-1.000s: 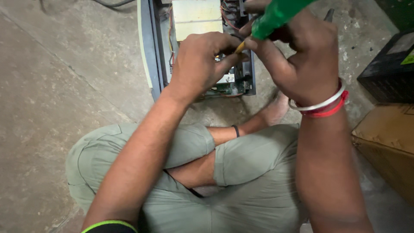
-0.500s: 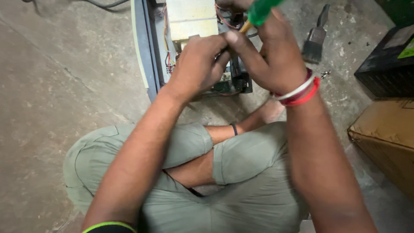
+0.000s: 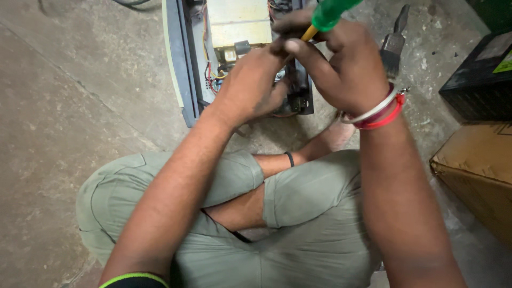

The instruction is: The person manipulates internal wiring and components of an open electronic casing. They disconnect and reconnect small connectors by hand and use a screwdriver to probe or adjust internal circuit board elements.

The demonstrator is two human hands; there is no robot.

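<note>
Overhead, a screwdriver (image 3: 325, 16) with a green handle and yellow collar is gripped in the closed right hand (image 3: 341, 69). Its long axis slants, the tip pointing down-left toward the curled left hand (image 3: 250, 85), which is pressed onto the opened device (image 3: 234, 32) and grips nothing that can be seen.

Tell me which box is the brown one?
The cardboard box at the right edge, nearer the person, is brown. The other box, just beyond it, is black.
</note>
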